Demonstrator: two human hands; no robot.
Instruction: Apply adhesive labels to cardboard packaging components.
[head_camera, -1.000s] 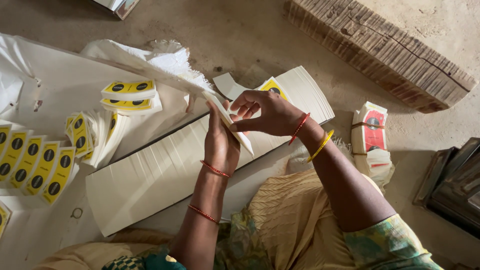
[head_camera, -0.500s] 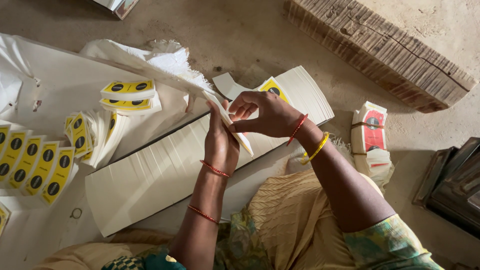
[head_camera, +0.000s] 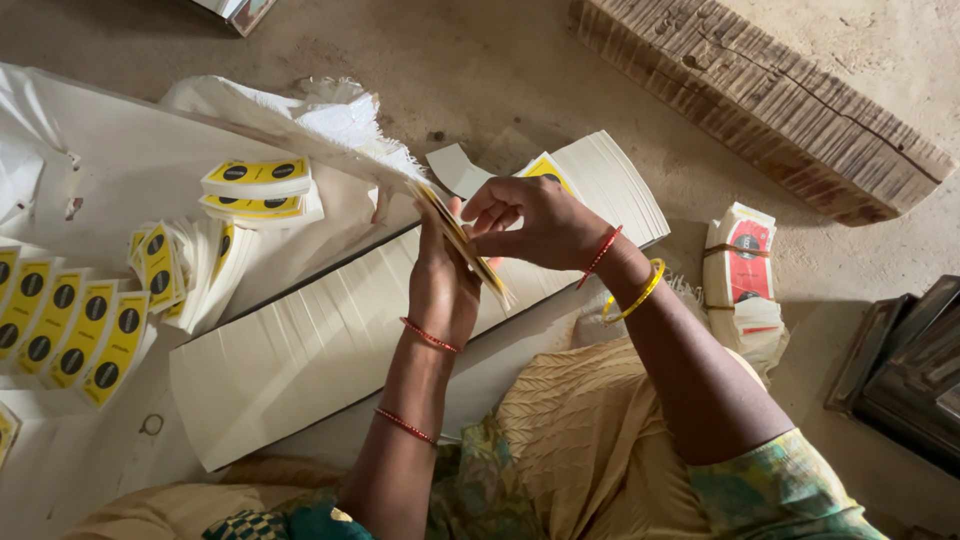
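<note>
Card stack (head_camera: 465, 245): a thin sheaf of flat printed cards, yellow on the face and white on the back, held edge-up above the long row of white cards. Left hand (head_camera: 440, 285): fingers closed around the lower part of the stack, gripping it upright; two red bangles on the wrist and forearm. Right hand (head_camera: 535, 222): fingers curled over the top of the same stack, fingertips pinching its upper edge; red and yellow bangles on the wrist.

Row of white cards (head_camera: 330, 340): a long packed line of cards standing on edge, running slantwise across the floor beneath both hands, one yellow card showing at its far end.

White sheet (head_camera: 130, 160): spread on the floor to the left, carrying the loose piles.

Small yellow pile (head_camera: 258, 185): two short stacks, just left of the hands.

Fanned yellow cards (head_camera: 70, 325): overlapping, near the left edge.

Red-and-white bundle (head_camera: 740, 265): tied packets, to the right of the right forearm.

Brown bundle (head_camera: 760, 100): long packed strip, top right, well apart from the hands.
</note>
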